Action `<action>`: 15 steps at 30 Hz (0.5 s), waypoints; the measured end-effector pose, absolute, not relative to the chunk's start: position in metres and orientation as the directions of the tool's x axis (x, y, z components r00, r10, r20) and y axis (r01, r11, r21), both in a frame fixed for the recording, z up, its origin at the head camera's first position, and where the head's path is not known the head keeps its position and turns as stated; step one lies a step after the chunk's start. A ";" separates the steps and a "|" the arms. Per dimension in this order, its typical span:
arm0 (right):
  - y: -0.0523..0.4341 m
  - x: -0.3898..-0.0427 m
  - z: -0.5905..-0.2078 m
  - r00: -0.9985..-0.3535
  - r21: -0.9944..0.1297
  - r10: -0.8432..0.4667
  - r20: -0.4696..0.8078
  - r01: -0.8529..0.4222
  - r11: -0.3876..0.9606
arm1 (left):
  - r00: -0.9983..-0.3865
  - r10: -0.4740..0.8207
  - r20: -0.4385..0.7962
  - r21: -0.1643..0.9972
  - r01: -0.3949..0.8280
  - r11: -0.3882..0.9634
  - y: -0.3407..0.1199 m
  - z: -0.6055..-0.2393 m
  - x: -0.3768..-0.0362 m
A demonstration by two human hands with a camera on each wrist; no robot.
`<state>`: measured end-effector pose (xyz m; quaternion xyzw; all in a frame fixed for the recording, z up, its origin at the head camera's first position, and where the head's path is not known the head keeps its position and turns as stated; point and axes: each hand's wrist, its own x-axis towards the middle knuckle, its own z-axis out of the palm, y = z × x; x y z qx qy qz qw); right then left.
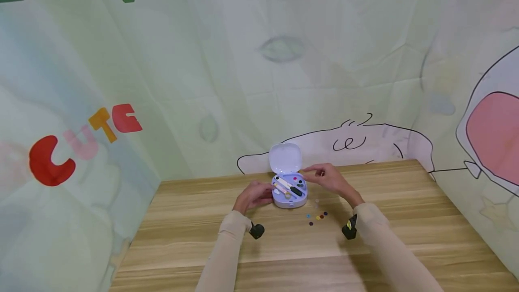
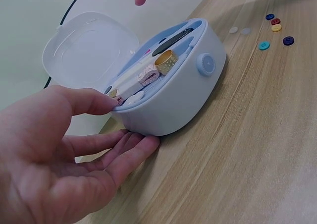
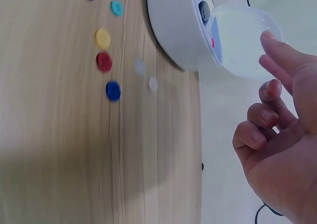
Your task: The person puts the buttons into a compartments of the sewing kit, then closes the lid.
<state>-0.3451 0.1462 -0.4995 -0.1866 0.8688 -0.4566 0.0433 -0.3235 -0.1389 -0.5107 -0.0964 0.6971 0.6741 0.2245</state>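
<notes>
On the counter (image 1: 182, 238) sits a sewing box (image 2: 173, 110), its lid (image 1: 285, 158) raised at the far side and its round latch (image 2: 206, 64) facing the person. Inside lie a rolled tape measure (image 2: 149, 75), a gold thimble (image 2: 166, 61) and a black-handled tool (image 1: 296, 191), long axis slanting, handle toward the near right. The left hand (image 2: 54, 149) grips the box's left side; the right hand (image 3: 285, 130) hovers by the lid, fingers loosely parted.
</notes>
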 end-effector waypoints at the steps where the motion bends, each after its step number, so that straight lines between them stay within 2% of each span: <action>1: 0.149 -0.345 -0.500 -0.923 -0.806 -0.373 0.097 -0.293 0.514 | -0.881 0.168 -0.442 0.897 -0.436 0.072 -0.139 -0.511 -0.323; 9: 0.167 -0.338 -0.503 -0.886 -0.762 -0.450 0.115 -0.369 0.533 | -0.879 0.169 -0.446 0.895 -0.439 0.079 -0.140 -0.512 -0.324; 15: 0.176 -0.330 -0.504 -0.827 -0.743 -0.543 0.144 -0.453 0.493 | -0.880 0.165 -0.445 0.896 -0.437 0.084 -0.140 -0.511 -0.324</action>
